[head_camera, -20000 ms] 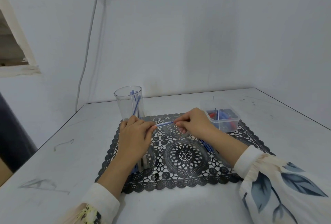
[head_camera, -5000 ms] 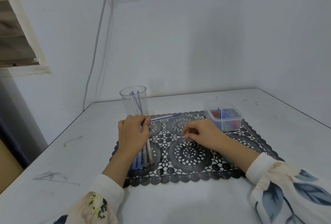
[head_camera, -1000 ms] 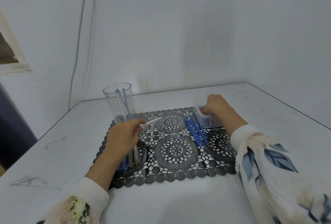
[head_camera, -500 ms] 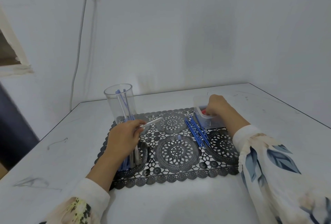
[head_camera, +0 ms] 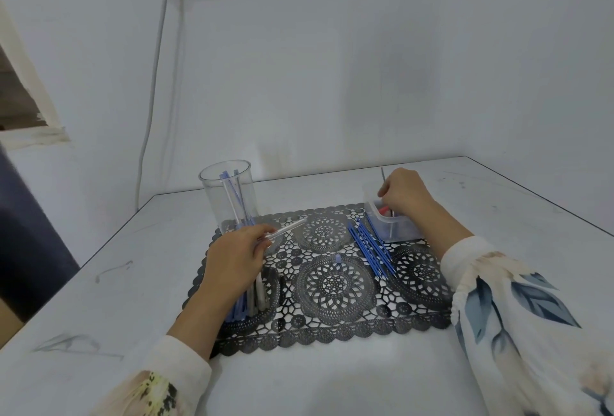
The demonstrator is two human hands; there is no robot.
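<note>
White surface [head_camera: 332,382] carries a black lace mat [head_camera: 335,326] laid square to its near edge. At the mat's far left corner stands a clear cup [head_camera: 229,199], upright, with a few blue and white pens leaning inside. At the far right corner sits a small clear box [head_camera: 398,231] with red and blue bits in it.

The left hand [head_camera: 232,259] rests over the mat's left side, its thumb and curled fingers pinching one end of a clear pen tube [head_camera: 287,229]. The tube's long axis runs from the hand away to the right, the free end aimed towards the box and lifted a little above the mat, just in front of the cup. Under this hand lies a bundle of pen bodies [head_camera: 255,297], pointing at the near edge.

The right hand [head_camera: 403,191] hovers over the box, fingers curled, pinching a thin rod [head_camera: 382,174] that stands nearly upright.

Between tube and box lies a row of blue sticks [head_camera: 368,247], slanting towards the near right corner. A tiny blue cap [head_camera: 338,258] stands near the mat's middle.
</note>
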